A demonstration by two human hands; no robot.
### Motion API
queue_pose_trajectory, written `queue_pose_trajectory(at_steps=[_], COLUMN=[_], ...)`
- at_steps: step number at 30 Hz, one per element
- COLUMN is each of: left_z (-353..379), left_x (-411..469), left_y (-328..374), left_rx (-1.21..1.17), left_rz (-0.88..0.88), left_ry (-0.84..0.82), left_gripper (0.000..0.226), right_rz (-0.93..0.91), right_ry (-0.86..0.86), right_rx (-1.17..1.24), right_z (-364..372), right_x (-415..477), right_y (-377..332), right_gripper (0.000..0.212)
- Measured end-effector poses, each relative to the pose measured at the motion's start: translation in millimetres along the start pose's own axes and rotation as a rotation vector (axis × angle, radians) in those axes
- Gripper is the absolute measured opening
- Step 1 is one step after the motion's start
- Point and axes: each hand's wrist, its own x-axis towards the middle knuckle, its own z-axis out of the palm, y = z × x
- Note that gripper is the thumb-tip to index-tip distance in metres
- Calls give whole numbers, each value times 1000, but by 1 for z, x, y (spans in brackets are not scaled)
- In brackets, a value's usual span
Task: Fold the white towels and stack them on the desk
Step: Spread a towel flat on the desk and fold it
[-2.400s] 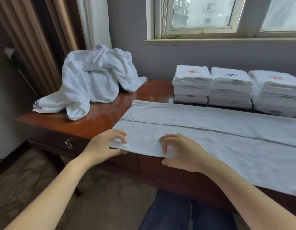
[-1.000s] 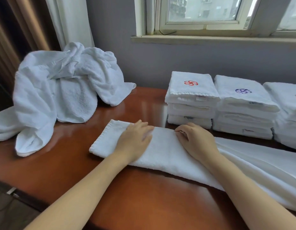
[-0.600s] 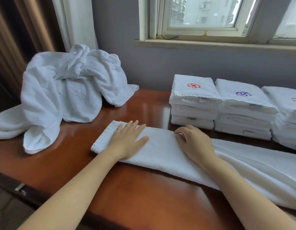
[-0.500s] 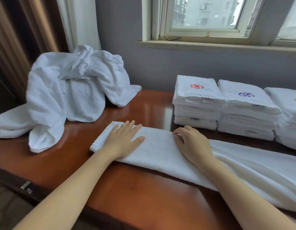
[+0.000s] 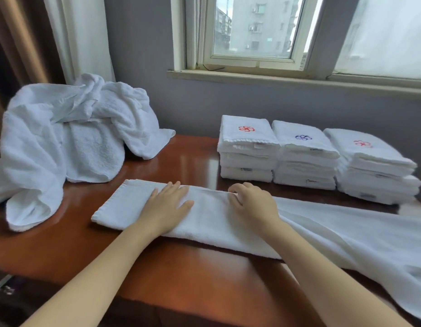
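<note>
one towel lies under left hand and right hand.

- Across the near middle of the glossy red-brown wooden desk: long white terry towel, right end off the front edge.
- There on its left part, left hand; just right of that, right hand.
- Back left: heap of crumpled white towels, spilling past the desk's side.
- Back right, behind the long towel: three stacks of folded white towels, side by side.
</note>
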Motion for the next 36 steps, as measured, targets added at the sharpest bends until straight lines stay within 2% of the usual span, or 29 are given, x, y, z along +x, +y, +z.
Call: queue_pose_trajectory(at_steps=[4, 12, 16, 21, 25, 28, 30, 33, 36], left_z=[15, 34, 47, 62, 69, 72, 75, 77, 77], left_x=[-5, -18, -26, -30, -30, -29, -26, -17, -7], left_y=[61, 176, 217, 253, 272, 280, 285, 294, 305], left_rx=[-115, -322, -306, -205, -145, -199, -235, -343, -358], left_rz=[205, 550, 704, 855, 935, 1016, 1021, 874, 759], left_ry=[49, 110, 68, 16, 70, 93, 85, 60, 6], left_gripper=[51, 35, 35, 44, 30, 18, 13, 12, 17], right_rz=[45, 206, 233, 303, 338, 360, 357, 381, 425], right_ry=[47, 140, 184, 205, 182, 146, 119, 80, 92], right_rx=[-70, -31, 26, 70, 121, 164, 221, 312, 411], right_z=[-29, -82, -97, -114, -126, -133, -137, -142, -144], right_x=[-33, -117, -157, -196, -216, -228, -234, -240, -239], right_y=[37, 100, 125, 152, 164, 175, 182, 191, 201], right_gripper=[34, 32, 27, 32, 26, 25, 33, 49, 48])
